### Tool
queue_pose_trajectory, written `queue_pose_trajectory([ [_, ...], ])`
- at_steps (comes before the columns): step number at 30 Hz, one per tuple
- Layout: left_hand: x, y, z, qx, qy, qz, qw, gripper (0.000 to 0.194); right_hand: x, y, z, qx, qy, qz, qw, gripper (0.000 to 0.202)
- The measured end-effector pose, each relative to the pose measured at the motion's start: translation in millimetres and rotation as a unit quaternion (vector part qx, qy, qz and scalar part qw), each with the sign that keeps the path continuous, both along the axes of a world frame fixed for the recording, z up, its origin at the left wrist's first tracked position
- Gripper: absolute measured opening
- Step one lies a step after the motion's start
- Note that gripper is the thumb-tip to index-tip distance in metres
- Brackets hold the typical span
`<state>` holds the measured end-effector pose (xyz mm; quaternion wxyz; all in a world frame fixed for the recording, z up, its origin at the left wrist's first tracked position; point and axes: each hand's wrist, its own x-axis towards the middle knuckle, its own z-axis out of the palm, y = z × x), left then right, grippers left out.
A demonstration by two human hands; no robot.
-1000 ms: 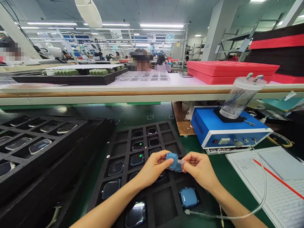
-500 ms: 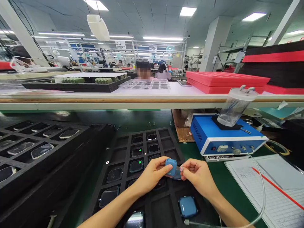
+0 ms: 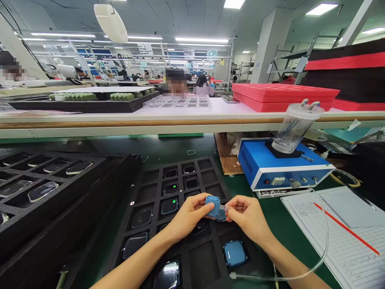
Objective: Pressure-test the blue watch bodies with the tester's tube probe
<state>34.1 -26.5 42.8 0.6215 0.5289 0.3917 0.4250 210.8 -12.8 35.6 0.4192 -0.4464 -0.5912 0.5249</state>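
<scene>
Above a black foam tray (image 3: 204, 257), my left hand (image 3: 192, 214) grips a small blue case (image 3: 213, 205) between thumb and fingers. My right hand (image 3: 248, 216) pinches a small pale strip (image 3: 223, 207) at the case's right side. Another blue part shows just below the held case, partly hidden by it. A separate blue case (image 3: 235, 253) lies in a tray compartment below my right hand. Dark watch-like units (image 3: 142, 218) sit in other compartments, two of them with green dots.
A second foam tray (image 3: 60, 200) with glass pieces stands at left. On the right are a blue machine (image 3: 285, 168) with a clear cylinder (image 3: 296, 128), a clear tube (image 3: 326, 224) and papers with a red stick (image 3: 345, 228). A shelf (image 3: 180, 122) crosses behind; people sit beyond.
The camera view has shifted slightly, so most things appear a little higher and further left. Both hands keep their hold on the case and the strip.
</scene>
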Motion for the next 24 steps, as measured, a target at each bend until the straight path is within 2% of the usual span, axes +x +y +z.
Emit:
queue_pose_trajectory([
  [10,-0.3,-1.0,-2.1,0.016,0.026,-0.009,0.999,0.018,-2.5,-2.8,-0.8,-0.005,0.007,0.014,1.000,0.008],
  [18,1.2,-4.6,-2.4,-0.026,-0.048,0.003,0.999,0.022,-3.1,3.2,-1.0,-0.059,0.112,0.068,0.990,0.022],
  [24,2.9,-10.0,1.8,-0.062,-0.066,0.000,0.996,0.024,-3.5,7.9,-10.0,-0.107,0.171,0.112,0.973,0.027],
])
